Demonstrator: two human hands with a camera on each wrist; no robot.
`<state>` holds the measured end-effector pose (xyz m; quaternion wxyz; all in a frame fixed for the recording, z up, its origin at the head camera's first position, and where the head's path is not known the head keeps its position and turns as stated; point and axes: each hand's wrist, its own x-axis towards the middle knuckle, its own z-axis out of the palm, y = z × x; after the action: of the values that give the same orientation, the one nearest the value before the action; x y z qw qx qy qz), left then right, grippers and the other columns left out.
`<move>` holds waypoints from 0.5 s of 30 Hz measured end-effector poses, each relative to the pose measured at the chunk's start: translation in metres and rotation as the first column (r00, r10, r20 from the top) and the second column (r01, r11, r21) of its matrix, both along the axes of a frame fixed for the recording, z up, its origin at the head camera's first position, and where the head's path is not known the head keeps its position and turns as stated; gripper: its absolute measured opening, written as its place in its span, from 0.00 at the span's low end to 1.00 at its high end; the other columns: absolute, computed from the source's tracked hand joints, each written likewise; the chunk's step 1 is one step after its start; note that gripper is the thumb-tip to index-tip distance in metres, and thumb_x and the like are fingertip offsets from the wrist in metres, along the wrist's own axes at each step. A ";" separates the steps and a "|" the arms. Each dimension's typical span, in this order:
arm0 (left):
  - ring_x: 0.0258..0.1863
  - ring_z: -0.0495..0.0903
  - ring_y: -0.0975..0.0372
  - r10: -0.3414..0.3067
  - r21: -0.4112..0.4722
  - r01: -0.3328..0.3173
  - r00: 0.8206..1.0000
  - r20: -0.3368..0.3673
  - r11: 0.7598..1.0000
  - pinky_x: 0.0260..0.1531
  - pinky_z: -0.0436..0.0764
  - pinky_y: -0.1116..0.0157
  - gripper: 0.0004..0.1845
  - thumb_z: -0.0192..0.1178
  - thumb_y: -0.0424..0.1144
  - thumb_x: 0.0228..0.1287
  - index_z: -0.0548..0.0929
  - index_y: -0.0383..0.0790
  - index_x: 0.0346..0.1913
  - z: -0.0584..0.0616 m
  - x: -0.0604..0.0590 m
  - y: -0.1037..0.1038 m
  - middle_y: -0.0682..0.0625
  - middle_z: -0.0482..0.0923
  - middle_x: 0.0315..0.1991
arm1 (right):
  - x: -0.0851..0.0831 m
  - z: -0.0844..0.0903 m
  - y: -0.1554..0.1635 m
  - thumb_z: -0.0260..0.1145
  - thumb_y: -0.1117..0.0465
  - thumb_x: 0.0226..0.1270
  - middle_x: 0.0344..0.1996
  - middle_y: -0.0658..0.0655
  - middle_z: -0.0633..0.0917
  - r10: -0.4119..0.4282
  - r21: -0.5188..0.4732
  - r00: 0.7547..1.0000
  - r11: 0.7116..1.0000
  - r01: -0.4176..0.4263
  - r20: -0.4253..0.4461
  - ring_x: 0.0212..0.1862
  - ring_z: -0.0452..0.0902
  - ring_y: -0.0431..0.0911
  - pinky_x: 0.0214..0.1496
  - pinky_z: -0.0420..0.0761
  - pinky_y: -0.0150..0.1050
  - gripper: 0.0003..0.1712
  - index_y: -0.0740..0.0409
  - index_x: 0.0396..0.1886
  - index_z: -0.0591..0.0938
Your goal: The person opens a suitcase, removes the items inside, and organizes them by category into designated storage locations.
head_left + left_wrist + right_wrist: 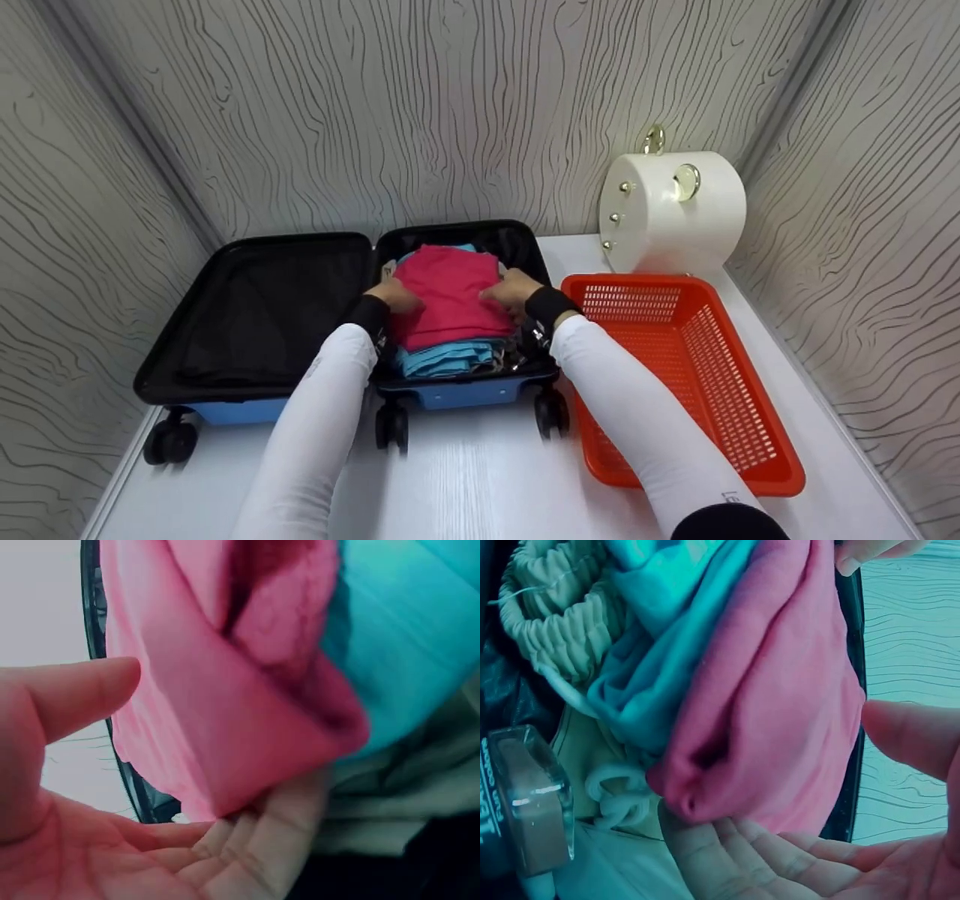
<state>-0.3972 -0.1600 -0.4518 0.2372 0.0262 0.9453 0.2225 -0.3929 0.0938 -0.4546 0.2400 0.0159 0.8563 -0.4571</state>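
Observation:
A folded pink garment (454,296) lies on top of a folded turquoise garment (442,358) in the right half of an open suitcase (472,396). My left hand (399,295) is at the pink garment's left side, fingers extended under its folded edge (247,757) and thumb apart from them. On the opposite side, my right hand (514,289) touches it likewise, straight fingers under the lower fold (757,765) and thumb at the far edge. Beige clothing with a gathered waistband (566,622) and a white cord (619,791) shows beneath the turquoise one.
A small glass bottle (536,802) lies in the suitcase by the clothes. The suitcase's black-lined other half (277,315) lies open at left. An orange perforated basket (757,390) stands at right, before a white rounded case (690,217) with gold fittings. Patterned walls (465,112) enclose the table.

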 end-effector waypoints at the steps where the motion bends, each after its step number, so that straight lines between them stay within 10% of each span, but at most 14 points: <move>1: 0.77 0.69 0.40 0.019 0.017 -0.019 1.000 -0.002 1.000 0.79 0.71 0.51 0.43 0.59 0.46 0.73 0.62 0.13 0.76 0.001 0.001 0.000 0.24 0.65 0.77 | -0.001 -0.001 0.000 0.67 0.55 0.78 0.75 0.73 0.74 0.012 0.022 1.000 1.000 -0.012 -0.020 0.72 0.77 0.66 0.71 0.82 0.59 0.42 0.72 0.82 0.64; 15: 0.76 0.68 0.44 0.111 0.245 -0.118 0.993 0.040 0.962 0.76 0.72 0.52 0.46 0.63 0.48 0.70 0.60 0.25 0.82 -0.003 0.004 -0.001 0.33 0.62 0.82 | -0.004 -0.013 -0.001 0.67 0.55 0.76 0.72 0.72 0.77 0.131 0.217 0.982 0.971 -0.099 -0.138 0.66 0.76 0.56 0.73 0.76 0.43 0.39 0.78 0.75 0.70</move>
<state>-0.3932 -0.1608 -0.4543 0.2308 -0.0020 0.9071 0.3520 -0.3967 0.0923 -0.4672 0.1975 -0.0434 0.9149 -0.3494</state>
